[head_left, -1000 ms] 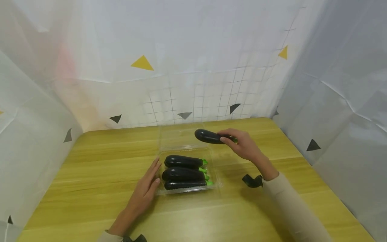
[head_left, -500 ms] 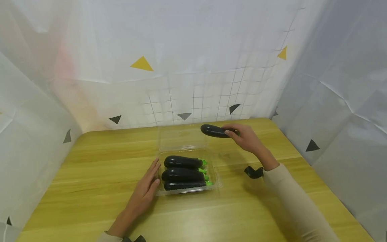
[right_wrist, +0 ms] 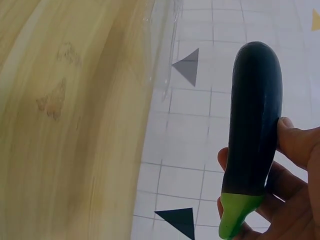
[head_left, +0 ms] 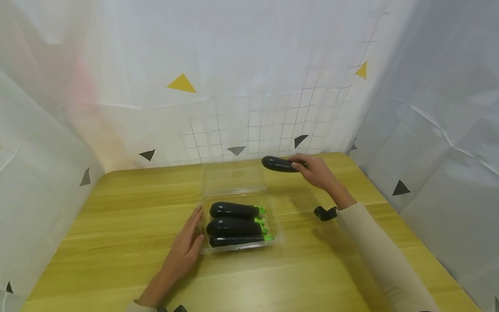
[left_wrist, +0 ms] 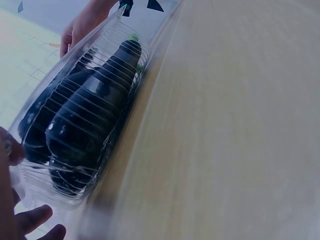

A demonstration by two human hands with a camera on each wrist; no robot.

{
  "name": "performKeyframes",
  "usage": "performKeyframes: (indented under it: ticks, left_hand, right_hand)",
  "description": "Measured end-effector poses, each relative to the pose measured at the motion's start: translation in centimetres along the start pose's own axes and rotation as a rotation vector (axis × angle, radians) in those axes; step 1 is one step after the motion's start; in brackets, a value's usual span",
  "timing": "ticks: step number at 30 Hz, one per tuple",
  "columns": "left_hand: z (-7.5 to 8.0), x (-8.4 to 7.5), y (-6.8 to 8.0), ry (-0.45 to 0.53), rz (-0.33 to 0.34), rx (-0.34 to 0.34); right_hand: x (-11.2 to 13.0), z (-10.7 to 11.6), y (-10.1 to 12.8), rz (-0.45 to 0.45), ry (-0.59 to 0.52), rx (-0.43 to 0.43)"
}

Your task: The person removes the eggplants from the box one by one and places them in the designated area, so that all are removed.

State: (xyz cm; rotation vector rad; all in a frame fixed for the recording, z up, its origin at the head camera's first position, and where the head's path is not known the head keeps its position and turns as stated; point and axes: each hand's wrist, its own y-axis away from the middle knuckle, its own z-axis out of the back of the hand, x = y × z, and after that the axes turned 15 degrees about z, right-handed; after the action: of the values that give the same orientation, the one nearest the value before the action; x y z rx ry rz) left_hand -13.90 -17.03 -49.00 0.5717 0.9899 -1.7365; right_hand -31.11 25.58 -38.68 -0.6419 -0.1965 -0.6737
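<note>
My right hand [head_left: 316, 171] pinches a dark eggplant [head_left: 278, 164] near its stem end and holds it raised above the back of the table. In the right wrist view the eggplant [right_wrist: 255, 115] shows its green cap, with thumb and fingers on opposite sides. A clear plastic clamshell box [head_left: 277, 229] stands in the middle of the table, holding several more eggplants [head_left: 234, 226] with green stems pointing right. Along the left wall of that box rests my left hand [head_left: 183, 249], its fingers extended. The left wrist view shows the ribbed box side [left_wrist: 102, 95] close up.
The box's transparent lid [head_left: 234, 178] lies folded back behind it. Beneath everything is a wooden table [head_left: 136, 208]. A white sheet with triangles and grid lines [head_left: 234, 108] hangs behind the table, and grey-white sheets [head_left: 440, 130] stand at the sides.
The right hand has carried the eggplant slightly up, back and to the right, farther from the box. The left hand stays at the box's left side.
</note>
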Motion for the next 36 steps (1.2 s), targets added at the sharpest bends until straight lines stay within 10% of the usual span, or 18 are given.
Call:
performKeyframes:
  ticks: [36]
  left_hand:
    - [0.2,0.1,0.0,0.012,0.007,0.012]
  right_hand:
    - [-5.3,-0.8,-0.5,-0.135,-0.033,0.092]
